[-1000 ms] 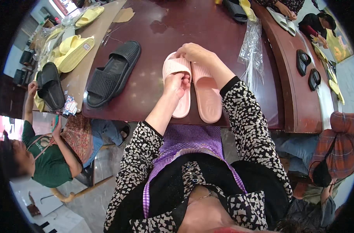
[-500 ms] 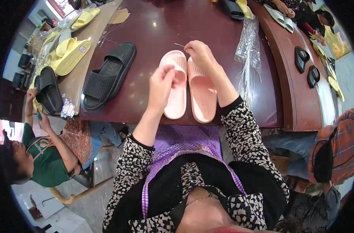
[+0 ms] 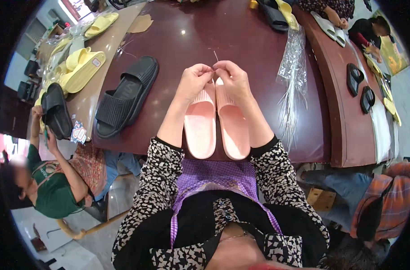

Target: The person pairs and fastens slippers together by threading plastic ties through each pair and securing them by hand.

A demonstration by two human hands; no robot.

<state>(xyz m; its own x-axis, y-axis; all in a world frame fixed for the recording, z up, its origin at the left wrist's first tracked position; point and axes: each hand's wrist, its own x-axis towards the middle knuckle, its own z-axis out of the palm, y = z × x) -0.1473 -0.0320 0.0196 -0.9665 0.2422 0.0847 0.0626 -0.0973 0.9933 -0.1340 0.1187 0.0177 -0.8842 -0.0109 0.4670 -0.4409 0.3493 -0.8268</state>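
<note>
So the pink slides (image 3: 200,130) sit side by side at the near edge of the table (image 3: 241,31), heels toward the wearer, toes toward the far edge. My guess is that keeps the toe ends together, handy for both hands. Right hand (image 3: 232,80) has thumb and finger pinched on what looks like a thin strand (image 3: 215,56), its loose end poking up past the fingertips. Left hand (image 3: 197,81) is curled in close, fingertips bunched right by the right's; can't tell if it's gripping the strand too. Both are over the toes, probably since the strand is so fine.

Black slides (image 3: 127,96) lie by the left edge near the near-left corner, one overlapping the other, seemingly out of elbow range. A clear plastic sleeve (image 3: 292,60) of loose strands (image 3: 287,119) runs along the right edge, probably for easy right-hand reach.
</note>
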